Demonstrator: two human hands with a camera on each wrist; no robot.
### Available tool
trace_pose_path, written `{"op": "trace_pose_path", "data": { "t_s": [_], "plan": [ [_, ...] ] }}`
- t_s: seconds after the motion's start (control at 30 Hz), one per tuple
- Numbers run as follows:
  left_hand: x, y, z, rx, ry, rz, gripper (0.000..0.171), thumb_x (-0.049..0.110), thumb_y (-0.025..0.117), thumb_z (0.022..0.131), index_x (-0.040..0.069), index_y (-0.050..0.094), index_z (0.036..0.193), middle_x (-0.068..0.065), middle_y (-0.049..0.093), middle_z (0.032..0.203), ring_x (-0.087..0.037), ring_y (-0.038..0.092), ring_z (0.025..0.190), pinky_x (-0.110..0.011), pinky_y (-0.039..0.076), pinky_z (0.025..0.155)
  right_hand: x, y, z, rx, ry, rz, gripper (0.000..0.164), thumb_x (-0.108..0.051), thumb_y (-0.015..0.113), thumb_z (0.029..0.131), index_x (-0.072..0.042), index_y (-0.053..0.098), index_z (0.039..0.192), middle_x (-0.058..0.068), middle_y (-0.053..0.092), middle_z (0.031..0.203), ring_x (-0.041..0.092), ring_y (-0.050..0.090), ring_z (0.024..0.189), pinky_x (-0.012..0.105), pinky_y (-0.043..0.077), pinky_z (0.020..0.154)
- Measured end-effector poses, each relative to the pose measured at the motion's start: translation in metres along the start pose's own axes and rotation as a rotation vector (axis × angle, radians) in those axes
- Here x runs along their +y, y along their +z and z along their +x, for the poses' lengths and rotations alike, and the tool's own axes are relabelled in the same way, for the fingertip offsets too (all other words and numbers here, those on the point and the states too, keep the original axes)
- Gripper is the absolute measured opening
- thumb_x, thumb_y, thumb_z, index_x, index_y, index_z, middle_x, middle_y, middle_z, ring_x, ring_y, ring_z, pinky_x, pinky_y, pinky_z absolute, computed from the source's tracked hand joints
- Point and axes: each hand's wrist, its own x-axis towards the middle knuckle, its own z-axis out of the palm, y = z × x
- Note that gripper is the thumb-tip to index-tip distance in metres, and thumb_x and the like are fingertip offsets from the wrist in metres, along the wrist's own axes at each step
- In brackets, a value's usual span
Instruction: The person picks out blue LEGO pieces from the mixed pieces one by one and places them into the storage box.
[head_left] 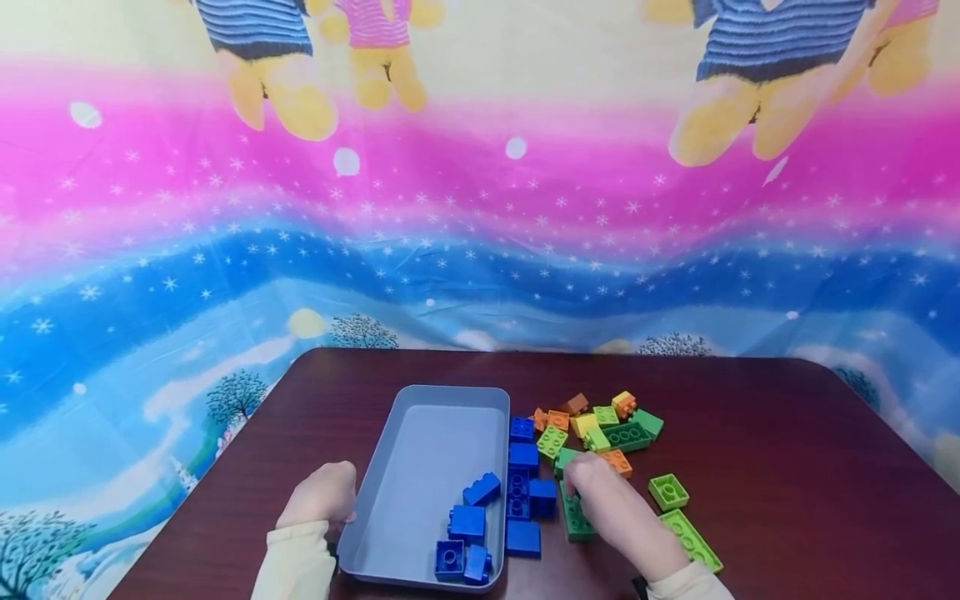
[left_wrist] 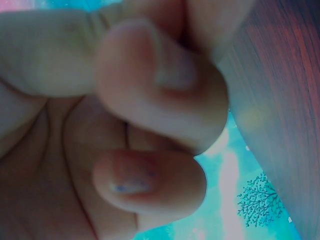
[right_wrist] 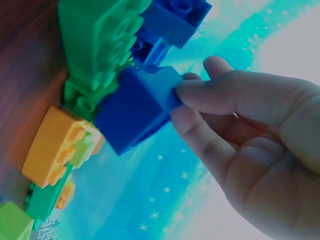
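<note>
My left hand rests at the left rim of a grey tray, its fingers loosely curled. In the left wrist view, the curled fingertips and palm show, with nothing held between them. My right hand is over the bricks to the right of the tray. Between thumb and fingertips it pinches a blue toy brick by one edge in the right wrist view; that grip is hidden from the head view. A long dark green brick lies beneath the fingers. Several blue bricks sit inside the tray's near right part.
Further blue bricks line the tray's right side. Beyond my right hand spread orange, yellow and green bricks, including a long dark green one. Two lime bricks, a square one and a long one, lie by the right forearm.
</note>
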Motion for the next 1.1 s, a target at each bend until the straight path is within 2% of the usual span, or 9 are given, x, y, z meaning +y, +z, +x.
{"op": "trace_pose_path", "data": {
  "t_s": [0.17, 0.33, 0.43, 0.57, 0.8, 0.97, 1.1],
  "plan": [
    [-0.002, 0.001, 0.001, 0.007, 0.006, -0.001, 0.027, -0.008, 0.067, 0.069, 0.004, 0.046, 0.057, -0.002, 0.037, 0.05, -0.014, 0.036, 0.047, -0.03, 0.037, 0.048, -0.013, -0.001, 0.007, 0.083, -0.086, -0.073, 0.028, 0.022, 0.052, 0.062, -0.006, 0.055, 0.06, -0.003, 0.045, 0.063, 0.013, 0.043, 0.061, 0.021, 0.038, 0.052],
    [-0.001, 0.001, 0.0, 0.011, 0.007, 0.0, 0.027, -0.008, 0.067, 0.069, 0.005, 0.047, 0.057, -0.003, 0.041, 0.05, -0.014, 0.04, 0.048, -0.031, 0.039, 0.05, -0.032, -0.002, 0.016, 0.145, -0.175, -0.192, 0.034, 0.022, 0.05, 0.062, -0.01, 0.044, 0.05, -0.003, 0.038, 0.058, 0.011, 0.036, 0.058, 0.019, 0.03, 0.05],
    [0.0, 0.0, -0.001, 0.022, 0.005, 0.0, 0.027, -0.008, 0.067, 0.069, 0.005, 0.047, 0.057, -0.004, 0.044, 0.051, -0.015, 0.043, 0.048, -0.031, 0.04, 0.05, -0.043, 0.001, 0.02, 0.166, -0.221, -0.223, 0.03, 0.022, 0.053, 0.064, -0.006, 0.051, 0.054, -0.001, 0.042, 0.061, 0.011, 0.039, 0.06, 0.017, 0.032, 0.05],
    [0.002, 0.0, -0.002, 0.034, 0.01, 0.004, 0.027, -0.009, 0.066, 0.069, 0.005, 0.047, 0.056, -0.003, 0.043, 0.05, -0.015, 0.043, 0.048, -0.031, 0.039, 0.049, -0.058, 0.01, 0.024, 0.188, -0.285, -0.195, 0.02, 0.017, 0.062, 0.067, -0.002, 0.065, 0.071, 0.002, 0.051, 0.071, 0.012, 0.046, 0.069, 0.013, 0.039, 0.054],
    [0.001, -0.001, -0.003, 0.044, 0.01, 0.009, 0.029, -0.01, 0.065, 0.069, 0.005, 0.046, 0.054, -0.002, 0.04, 0.049, -0.014, 0.041, 0.047, -0.03, 0.037, 0.048, -0.087, 0.032, 0.036, 0.248, -0.443, -0.169, 0.021, 0.013, 0.06, 0.065, -0.004, 0.065, 0.075, -0.001, 0.055, 0.078, 0.009, 0.045, 0.076, 0.009, 0.038, 0.061],
    [0.001, 0.001, -0.002, 0.05, 0.013, 0.002, 0.031, -0.011, 0.064, 0.069, 0.006, 0.044, 0.053, -0.001, 0.04, 0.048, -0.013, 0.04, 0.045, -0.029, 0.037, 0.047, -0.102, 0.046, 0.041, 0.179, -0.496, -0.092, 0.019, 0.01, 0.065, 0.07, -0.005, 0.066, 0.082, -0.003, 0.054, 0.083, 0.006, 0.043, 0.08, 0.005, 0.034, 0.062],
    [0.0, 0.001, -0.001, 0.06, 0.024, 0.005, 0.034, -0.011, 0.064, 0.069, 0.007, 0.041, 0.052, 0.0, 0.038, 0.047, -0.013, 0.039, 0.046, -0.029, 0.037, 0.047, -0.106, 0.054, 0.045, 0.158, -0.519, -0.093, 0.018, 0.008, 0.065, 0.072, -0.005, 0.066, 0.085, -0.004, 0.053, 0.085, 0.005, 0.043, 0.082, 0.004, 0.034, 0.062]
  ]
}}
